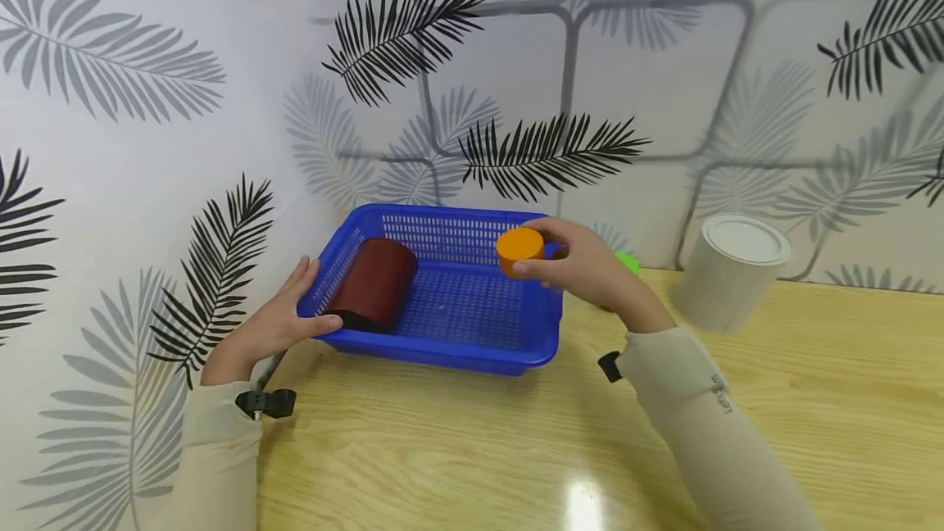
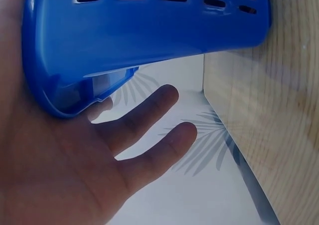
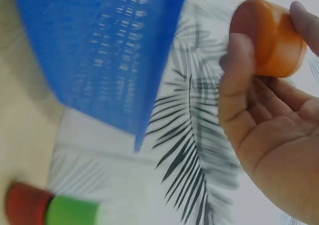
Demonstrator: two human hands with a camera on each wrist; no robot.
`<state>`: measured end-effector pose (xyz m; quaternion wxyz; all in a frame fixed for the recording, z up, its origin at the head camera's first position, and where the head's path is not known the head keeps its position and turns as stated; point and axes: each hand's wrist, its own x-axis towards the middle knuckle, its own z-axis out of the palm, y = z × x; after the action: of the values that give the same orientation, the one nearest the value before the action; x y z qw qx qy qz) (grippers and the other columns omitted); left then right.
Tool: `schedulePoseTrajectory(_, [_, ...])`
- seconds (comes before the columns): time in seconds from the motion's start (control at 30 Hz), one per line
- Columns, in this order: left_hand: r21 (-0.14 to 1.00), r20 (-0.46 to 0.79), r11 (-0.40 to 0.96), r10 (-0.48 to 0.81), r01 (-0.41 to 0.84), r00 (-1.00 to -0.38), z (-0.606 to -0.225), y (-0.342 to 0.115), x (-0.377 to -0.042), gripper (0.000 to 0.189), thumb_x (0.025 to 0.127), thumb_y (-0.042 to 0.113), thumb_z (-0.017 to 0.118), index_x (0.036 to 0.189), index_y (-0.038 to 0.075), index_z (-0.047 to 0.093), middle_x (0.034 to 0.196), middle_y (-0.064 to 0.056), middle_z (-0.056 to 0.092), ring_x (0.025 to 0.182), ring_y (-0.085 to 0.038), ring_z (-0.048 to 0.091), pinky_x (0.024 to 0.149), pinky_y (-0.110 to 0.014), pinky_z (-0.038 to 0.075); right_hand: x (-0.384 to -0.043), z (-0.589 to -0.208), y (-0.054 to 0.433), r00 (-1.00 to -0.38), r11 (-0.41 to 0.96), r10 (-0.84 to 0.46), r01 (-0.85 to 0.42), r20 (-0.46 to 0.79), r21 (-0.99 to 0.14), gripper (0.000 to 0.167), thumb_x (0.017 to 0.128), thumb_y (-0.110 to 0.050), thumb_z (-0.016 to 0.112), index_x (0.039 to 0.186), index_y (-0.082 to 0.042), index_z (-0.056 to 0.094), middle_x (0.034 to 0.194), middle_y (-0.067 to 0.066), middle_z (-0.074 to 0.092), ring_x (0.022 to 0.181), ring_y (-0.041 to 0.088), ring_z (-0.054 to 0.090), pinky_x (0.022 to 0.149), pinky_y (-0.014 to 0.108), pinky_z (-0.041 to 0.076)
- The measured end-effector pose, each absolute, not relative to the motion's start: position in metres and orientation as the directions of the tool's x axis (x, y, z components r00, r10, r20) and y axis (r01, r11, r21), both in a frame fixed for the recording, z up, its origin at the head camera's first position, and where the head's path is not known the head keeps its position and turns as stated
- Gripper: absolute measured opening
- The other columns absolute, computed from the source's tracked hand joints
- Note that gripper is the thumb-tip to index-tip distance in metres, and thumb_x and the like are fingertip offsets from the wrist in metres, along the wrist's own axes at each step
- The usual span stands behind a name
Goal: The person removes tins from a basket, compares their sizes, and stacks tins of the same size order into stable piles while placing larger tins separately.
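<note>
Orange cylinder (image 1: 520, 247) between thumb (image 1: 533, 270) and fingers (image 1: 544, 227) of the right hand (image 1: 583, 262)

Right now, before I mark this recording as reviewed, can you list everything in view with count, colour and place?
basket: 1, blue, on the table
large cylinder: 1, dark red, lying inside the basket's left end
small cylinder: 1, orange, in the right hand
green piece: 1, green, right of the basket, atop the red piece
red piece: 1, red, below the green
container: 1, off-white, far right
table: 1, pale wood
walls: pale, leaf-patterned, behind and left
wrist devices: 2, black, at the wrists
sleeves: 2, beige
hands: 2, left on basket's left end, right at its right
</note>
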<state>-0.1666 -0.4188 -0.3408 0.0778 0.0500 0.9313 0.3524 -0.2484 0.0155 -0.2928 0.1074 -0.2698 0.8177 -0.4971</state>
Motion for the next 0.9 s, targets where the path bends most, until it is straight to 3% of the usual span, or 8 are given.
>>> schedulePoseTrajectory(0.1, [0.663,-0.113,0.747,0.153,0.040,-0.982,-0.344,-0.418,-0.166,0.113,0.090,0.047,0.072,0.162,0.012,-0.006,0.167,-0.014,-0.016,0.150,-0.044,-0.009,0.110,-0.074,0.009,-0.243,-0.306,0.037,-0.858,0.346,-0.503,-0.312,0.106,-0.885,0.054,0.091,-0.032,0.078,0.137,-0.012,0.058,0.111,0.011,0.062,0.069,0.026,0.059,0.061,0.035,0.054])
schedulePoseTrajectory(0.23, [0.660,-0.111,0.750,0.157,0.046,-0.981,-0.346,-0.418,-0.167,0.113,0.089,0.047,0.073,0.162,0.011,-0.006,0.167,-0.016,-0.013,0.150,-0.044,-0.007,0.110,-0.074,0.009,-0.242,-0.318,0.059,-0.895,0.337,-0.431,-0.278,0.115,-0.900,0.058,0.090,-0.034,0.079,0.140,-0.014,0.056,0.111,0.012,0.060,0.063,0.024,0.055,0.054,0.030,0.049])
schedulePoseTrajectory(0.47, [0.659,-0.098,0.750,0.157,0.054,-0.983,-0.343,-0.421,-0.170,0.114,0.089,0.045,0.073,0.162,0.014,-0.010,0.166,-0.013,-0.018,0.150,-0.044,-0.010,0.109,-0.075,0.009,-0.251,-0.325,0.089,-0.941,0.421,-0.302,-0.273,0.151,-0.865,0.065,0.090,-0.044,0.077,0.143,-0.015,0.052,0.130,0.011,0.059,0.067,0.029,0.058,0.060,0.033,0.054])
schedulePoseTrajectory(0.6, [0.671,-0.105,0.740,0.162,0.051,-0.981,-0.341,-0.420,-0.170,0.115,0.089,0.043,0.073,0.162,0.017,-0.012,0.166,-0.013,-0.019,0.150,-0.044,-0.010,0.109,-0.075,0.009,-0.261,-0.331,0.107,-0.961,0.451,-0.243,-0.235,0.135,-0.861,0.069,0.091,-0.047,0.075,0.145,-0.012,0.051,0.135,0.012,0.058,0.067,0.031,0.057,0.057,0.032,0.052])
schedulePoseTrajectory(0.9, [0.651,-0.109,0.758,0.158,0.050,-0.981,-0.341,-0.418,-0.168,0.112,0.090,0.044,0.072,0.162,0.011,-0.006,0.167,-0.016,-0.013,0.150,-0.046,-0.005,0.108,-0.075,0.011,-0.278,-0.357,0.126,-0.981,0.416,-0.171,-0.152,0.087,-0.897,0.079,0.091,-0.046,0.075,0.152,-0.006,0.042,0.140,0.019,0.054,0.058,0.020,0.053,0.054,0.029,0.050])
